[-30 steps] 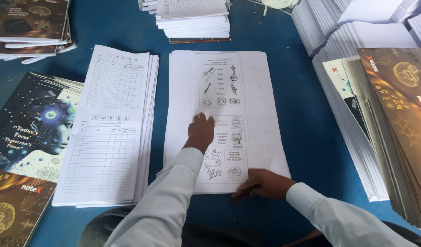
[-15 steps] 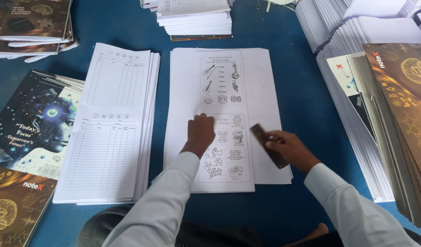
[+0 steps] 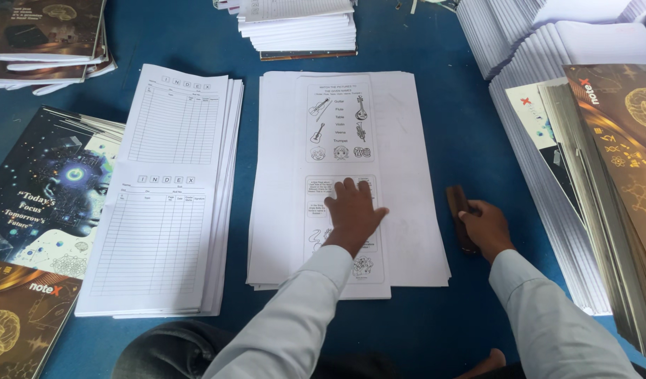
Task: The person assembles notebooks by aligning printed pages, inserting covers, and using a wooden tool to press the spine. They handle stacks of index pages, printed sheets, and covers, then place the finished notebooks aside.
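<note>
Head view, nearest first: the left hand point(image 3: 354, 214) lies flat, palm down, on the lower half of the narrow printed picture sheet point(image 3: 340, 147) that tops the white paper stack point(image 3: 407, 175) in the middle of the blue desk point(image 3: 435, 330); its fingers point(image 3: 351, 188) are spread a little and pointed away, pressing the sheet rather than gripping it. Just right of the stack, off the paper and on the bare desk, the right hand point(image 3: 486, 228) is closed over a short dark block point(image 3: 458, 207), its far end sticking out beyond the knuckles. Judging from this, the step in hand is pinning the sheet square on the pile while the block is held ready; the next move seems to call for bringing the block onto the paper without letting the left palm slip. To the left lies a stack of ruled index sheets point(image 3: 161, 203), and beyond that glossy dark covers point(image 3: 42, 189). At the right edge stand tall piles of white pages point(image 3: 548, 182) and more covers point(image 3: 618, 140); at the far edge sits another white stack point(image 3: 298, 24).
</note>
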